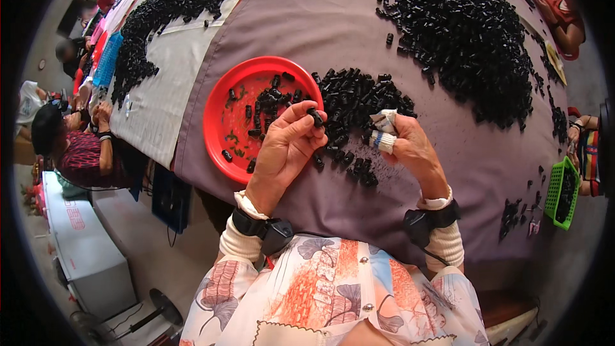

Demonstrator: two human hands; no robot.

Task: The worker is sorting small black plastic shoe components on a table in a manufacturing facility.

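The left hand (288,140) has its grip pinched, with thumb and fingertips, upon one small black part (315,117); this part is held just above the place where the right rim of the round red tray (212,115) meets the near pile (359,99) of similar parts; its long axis is slanting, one end pointing to the far left and the other to the near right; which end is its front, I cannot tell.

The right hand (415,150) is beside the right edge of the same pile, apart from the held part; its digits carry pale wrappings (383,141), one with blue stripes; whether its grip is grasping something, I cannot tell.

Inside the tray, other black parts lie in mixed directions; a larger heap (461,38) lies farther on the cloth-covered bench (301,25).
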